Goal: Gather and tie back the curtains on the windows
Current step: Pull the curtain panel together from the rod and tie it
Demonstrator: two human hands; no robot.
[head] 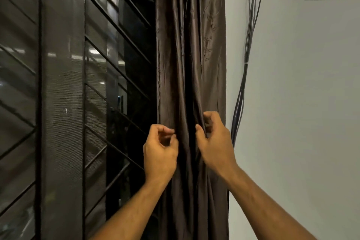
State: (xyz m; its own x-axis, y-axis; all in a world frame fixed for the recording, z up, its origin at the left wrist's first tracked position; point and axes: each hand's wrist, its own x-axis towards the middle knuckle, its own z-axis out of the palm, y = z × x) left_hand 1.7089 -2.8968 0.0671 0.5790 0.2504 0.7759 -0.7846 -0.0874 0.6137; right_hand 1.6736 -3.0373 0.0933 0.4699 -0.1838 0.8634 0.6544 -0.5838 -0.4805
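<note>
- A dark brown satin curtain (191,54) hangs bunched into a narrow column from 12 o'clock down to 6 o'clock, between the barred window at 9 o'clock and the pale wall at 3 o'clock.
- A person's left hand (160,150), just below centre toward 7 o'clock, has its fingers curled against the curtain's left folds; thumb and forefinger appear to pinch a pleat, though the contact is partly hidden by the knuckles.
- The right hand (214,140), toward 5 o'clock of centre, grips the right-hand folds, thumb and curled fingers pressed into the cloth.
- The two hands sit near each other at about the same height, a dark fold of fabric between them.
- The window grille (116,48), with its diagonal bars, stands uncovered from 8 to 11 o'clock, reflections of ceiling lights in the glass.
- A bundle of cables (251,25) runs down the wall at 2 o'clock, just beside the curtain's right edge.
- Progress, as judged here: the gathering looks largely done, since the fabric is drawn off the window and pleated tight.
- No tieback, cord or hook is in view, and nothing encircles the bundle, so the tying appears not yet done.
- Any other curtains lie outside the frame; their state cannot be told.
</note>
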